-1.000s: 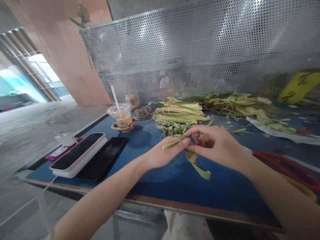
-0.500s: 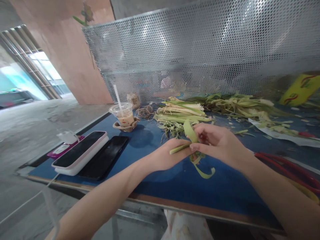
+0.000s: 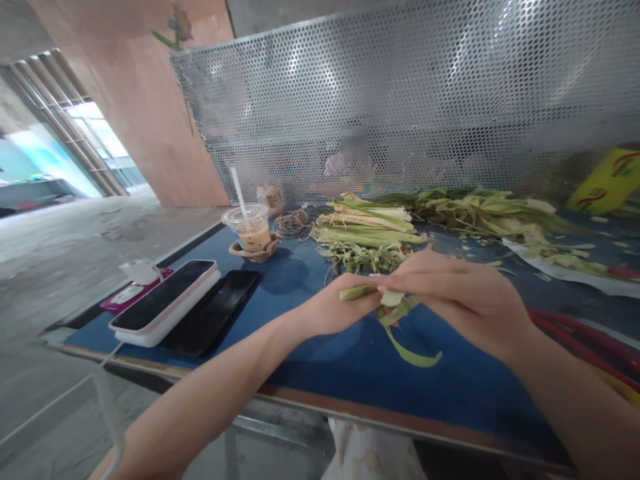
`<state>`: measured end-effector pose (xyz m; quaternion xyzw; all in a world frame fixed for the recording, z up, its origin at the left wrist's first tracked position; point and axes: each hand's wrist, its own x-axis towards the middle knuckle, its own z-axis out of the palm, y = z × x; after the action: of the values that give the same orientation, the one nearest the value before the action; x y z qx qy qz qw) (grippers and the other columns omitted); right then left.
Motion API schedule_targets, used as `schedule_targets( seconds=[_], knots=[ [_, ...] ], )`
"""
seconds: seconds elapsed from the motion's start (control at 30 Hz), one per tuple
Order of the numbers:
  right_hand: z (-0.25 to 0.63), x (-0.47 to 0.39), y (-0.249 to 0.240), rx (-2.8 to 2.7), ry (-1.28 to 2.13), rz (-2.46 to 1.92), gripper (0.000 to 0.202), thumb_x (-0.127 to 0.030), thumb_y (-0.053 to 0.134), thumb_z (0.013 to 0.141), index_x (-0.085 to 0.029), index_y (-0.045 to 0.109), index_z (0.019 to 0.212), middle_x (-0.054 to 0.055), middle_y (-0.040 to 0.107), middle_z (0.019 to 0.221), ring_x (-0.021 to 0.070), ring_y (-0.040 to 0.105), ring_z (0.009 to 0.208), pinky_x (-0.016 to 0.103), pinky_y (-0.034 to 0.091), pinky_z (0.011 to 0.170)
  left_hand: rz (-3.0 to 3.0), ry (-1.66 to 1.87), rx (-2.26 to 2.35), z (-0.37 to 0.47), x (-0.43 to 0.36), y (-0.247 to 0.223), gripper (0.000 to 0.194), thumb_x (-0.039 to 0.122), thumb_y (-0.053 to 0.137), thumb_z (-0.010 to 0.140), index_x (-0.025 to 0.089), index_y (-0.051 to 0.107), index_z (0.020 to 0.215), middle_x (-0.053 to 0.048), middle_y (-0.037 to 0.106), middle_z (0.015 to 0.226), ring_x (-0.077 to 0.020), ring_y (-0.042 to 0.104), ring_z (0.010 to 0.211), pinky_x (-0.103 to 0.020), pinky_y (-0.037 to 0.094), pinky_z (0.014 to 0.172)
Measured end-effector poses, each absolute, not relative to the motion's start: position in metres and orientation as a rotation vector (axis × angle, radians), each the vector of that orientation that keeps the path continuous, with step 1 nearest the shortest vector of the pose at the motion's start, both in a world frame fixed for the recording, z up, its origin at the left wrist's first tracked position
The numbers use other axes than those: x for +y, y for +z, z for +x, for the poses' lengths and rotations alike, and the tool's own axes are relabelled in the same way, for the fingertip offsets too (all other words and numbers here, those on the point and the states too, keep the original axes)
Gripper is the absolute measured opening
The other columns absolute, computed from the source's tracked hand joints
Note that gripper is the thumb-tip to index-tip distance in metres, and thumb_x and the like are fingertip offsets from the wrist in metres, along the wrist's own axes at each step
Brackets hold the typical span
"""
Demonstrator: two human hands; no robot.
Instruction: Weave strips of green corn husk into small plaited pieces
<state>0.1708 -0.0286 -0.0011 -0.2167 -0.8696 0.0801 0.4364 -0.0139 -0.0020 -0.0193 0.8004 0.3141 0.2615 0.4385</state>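
Note:
My left hand [image 3: 333,310] is closed around a pale green leaf strip [image 3: 357,292], whose short flat end sticks out over the fingers. My right hand [image 3: 463,293] meets it at the fingertips and pinches a folded part of the same strip. A thin curled tail [image 3: 415,359] of leaf hangs below the hands over the blue tabletop [image 3: 310,373]. Some fingers of both hands are hidden behind the leaf and the palms. Just beyond the hands lie a stack of pale green stalks [image 3: 370,227] and a bunch of small dried greenish sprigs [image 3: 360,257].
On the left are a plastic cup with a straw [image 3: 253,230] in a cardboard holder, a pale-cased phone [image 3: 165,303] and a black phone [image 3: 213,313]. Twine [image 3: 293,223] lies behind. Loose leaves [image 3: 480,210] and red-handled scissors [image 3: 580,340] are on the right. Perforated metal [image 3: 400,100] closes the back.
My right hand has turned over, its back now facing up, and folded down the strip end that stood upright. The dangling tail has shifted slightly right. My left hand keeps its hold.

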Motion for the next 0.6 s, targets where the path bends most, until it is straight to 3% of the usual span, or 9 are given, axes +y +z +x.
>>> schedule_targets(
  seconds=[0.13, 0.23, 0.43, 0.6],
  knots=[
    [0.175, -0.018, -0.01, -2.329, -0.276, -0.585, 0.031, -0.013, 0.045, 0.086, -0.028, 0.062, 0.108, 0.003, 0.066, 0.103, 0.018, 0.059, 0.088, 0.034, 0.043, 0.076, 1.927, 0.645, 0.862, -0.016, -0.001, -0.017, 0.027, 0.028, 0.046, 0.082, 0.01, 0.066, 0.077, -0.003, 0.064, 0.067, -0.0149, 0.057, 0.067, -0.023, 0.043, 0.063],
    [0.177, -0.012, -0.015, -2.383, -0.422, -0.657, 0.029, -0.019, 0.047, 0.086, -0.028, 0.061, 0.11, 0.003, 0.065, 0.102, 0.0192, 0.057, 0.09, 0.034, 0.043, 0.078, 1.882, 0.665, 0.865, -0.016, -0.001, -0.017, 0.029, 0.03, 0.046, 0.082, 0.012, 0.068, 0.079, -0.003, 0.064, 0.067, -0.0143, 0.055, 0.067, -0.023, 0.042, 0.063],
    [0.176, -0.015, -0.009, -2.399, -0.388, -0.645, 0.03, -0.017, 0.045, 0.086, -0.017, 0.058, 0.113, 0.01, 0.062, 0.097, 0.0191, 0.054, 0.089, 0.032, 0.046, 0.075, 1.749, 0.71, 0.901, -0.015, -0.003, -0.017, 0.028, 0.033, 0.046, 0.081, 0.013, 0.066, 0.081, -0.001, 0.062, 0.076, -0.0114, 0.049, 0.066, -0.022, 0.037, 0.061],
    [0.178, -0.016, -0.007, -2.321, -0.308, -0.716, 0.025, -0.017, 0.044, 0.087, -0.021, 0.065, 0.101, 0.005, 0.063, 0.089, 0.015, 0.058, 0.083, 0.025, 0.047, 0.068, 1.665, 0.714, 0.946, -0.014, -0.002, -0.018, 0.024, 0.034, 0.052, 0.077, 0.014, 0.058, 0.064, 0.003, 0.05, 0.061, -0.0092, 0.041, 0.057, -0.022, 0.032, 0.056]
  ],
)
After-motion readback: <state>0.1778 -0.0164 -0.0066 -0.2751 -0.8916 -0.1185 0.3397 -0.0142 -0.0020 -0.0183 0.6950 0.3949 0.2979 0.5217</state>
